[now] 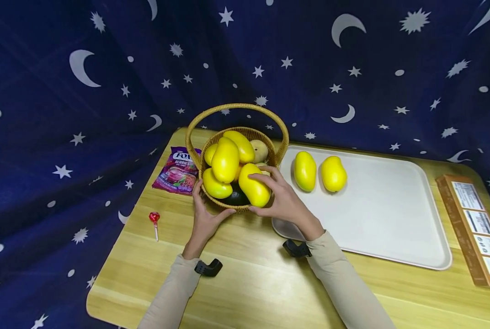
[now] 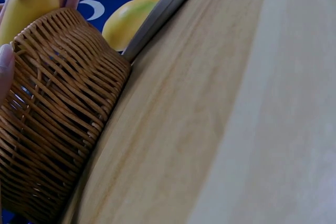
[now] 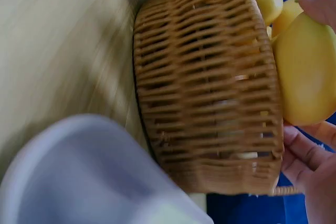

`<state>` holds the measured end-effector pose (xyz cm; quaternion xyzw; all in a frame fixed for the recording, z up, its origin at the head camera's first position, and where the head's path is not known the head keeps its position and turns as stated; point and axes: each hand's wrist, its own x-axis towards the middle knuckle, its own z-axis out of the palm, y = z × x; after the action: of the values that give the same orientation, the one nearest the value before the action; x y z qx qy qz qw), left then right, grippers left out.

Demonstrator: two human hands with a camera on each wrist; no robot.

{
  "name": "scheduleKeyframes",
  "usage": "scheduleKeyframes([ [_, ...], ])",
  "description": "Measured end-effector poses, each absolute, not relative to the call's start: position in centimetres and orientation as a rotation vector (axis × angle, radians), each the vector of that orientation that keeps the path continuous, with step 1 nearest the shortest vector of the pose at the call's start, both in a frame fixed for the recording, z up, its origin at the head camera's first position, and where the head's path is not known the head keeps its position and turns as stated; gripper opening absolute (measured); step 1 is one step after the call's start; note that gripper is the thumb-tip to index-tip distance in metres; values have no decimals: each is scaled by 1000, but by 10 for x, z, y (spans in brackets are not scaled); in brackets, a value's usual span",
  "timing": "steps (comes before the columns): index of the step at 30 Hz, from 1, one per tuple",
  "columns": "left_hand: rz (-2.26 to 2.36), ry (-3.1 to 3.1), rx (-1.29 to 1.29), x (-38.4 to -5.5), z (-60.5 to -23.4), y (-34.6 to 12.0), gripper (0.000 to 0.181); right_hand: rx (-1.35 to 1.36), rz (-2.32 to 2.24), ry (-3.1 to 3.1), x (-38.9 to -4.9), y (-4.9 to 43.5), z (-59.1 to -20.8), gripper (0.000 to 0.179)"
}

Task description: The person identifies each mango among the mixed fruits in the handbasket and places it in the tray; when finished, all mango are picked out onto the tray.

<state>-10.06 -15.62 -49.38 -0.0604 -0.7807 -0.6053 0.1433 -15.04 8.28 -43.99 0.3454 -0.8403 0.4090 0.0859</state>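
A wicker basket (image 1: 252, 133) with a tall hoop handle stands on the table, heaped with several yellow mangoes (image 1: 225, 160). Also inside are a pale tan round fruit (image 1: 260, 151) and a dark fruit (image 1: 236, 198), mostly covered. My left hand (image 1: 205, 223) holds the basket's front left side, thumb and fingers spread around it. My right hand (image 1: 285, 201) grips a mango (image 1: 255, 188) at the front right rim. In the right wrist view that mango (image 3: 307, 72) sits between thumb and fingers, against the basket's rim.
Right of the basket lies a white tray (image 1: 385, 205) bearing two mangoes (image 1: 305, 171). A purple candy bag (image 1: 177, 171) is left of the basket, and a red lollipop (image 1: 154, 218) lies nearer. An orange-brown box (image 1: 473, 228) lies at the far right. A starry cloth (image 1: 245, 55) hangs behind.
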Motion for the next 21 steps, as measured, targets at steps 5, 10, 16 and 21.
scheduleKeyframes([
  [5, -1719, -2231, -200, -101, -492, -155, 115, 1021, 1210, -2441, -147, 90, -440, 78],
  [10, -1723, -2234, -188, -101, -492, -155, 116, 1017, 1208, -2416, -146, 94, -440, 78],
  [16, -1740, -2239, -165, -101, -494, -155, 116, 980, 1264, -2414, -140, 103, -437, 79],
  [21, -1740, -2232, -168, -100, -493, -154, 116, 946, 1263, -2404, -135, 113, -434, 79],
])
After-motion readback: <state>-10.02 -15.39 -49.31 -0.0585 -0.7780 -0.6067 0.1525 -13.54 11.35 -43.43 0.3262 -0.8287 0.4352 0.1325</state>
